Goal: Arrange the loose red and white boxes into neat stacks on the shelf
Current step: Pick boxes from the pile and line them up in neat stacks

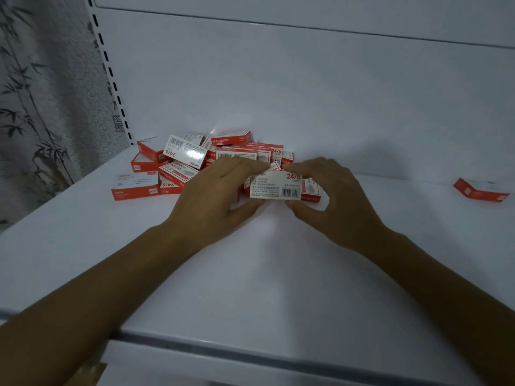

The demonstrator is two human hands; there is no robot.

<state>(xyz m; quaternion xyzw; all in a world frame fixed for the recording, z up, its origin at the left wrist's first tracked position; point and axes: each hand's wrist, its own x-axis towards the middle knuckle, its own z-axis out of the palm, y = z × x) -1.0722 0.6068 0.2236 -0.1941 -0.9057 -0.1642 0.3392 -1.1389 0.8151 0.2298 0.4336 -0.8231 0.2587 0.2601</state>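
Note:
A jumbled pile of several small red and white boxes (195, 160) lies at the back left of the white shelf (250, 274). In front of the pile, one box (276, 186) with "24/6" and a barcode on its white face is held between both hands. My left hand (214, 196) grips its left end, thumb below and fingers over the top. My right hand (328, 190) pinches its right end, thumb under and fingers above. A single box (480, 189) lies apart at the far right.
The shelf's white back panel (306, 93) rises right behind the pile. A slotted upright (111, 71) runs along the left, with bamboo-print wallpaper (36, 107) beyond it. The shelf's front lip (250, 349) runs below my forearms.

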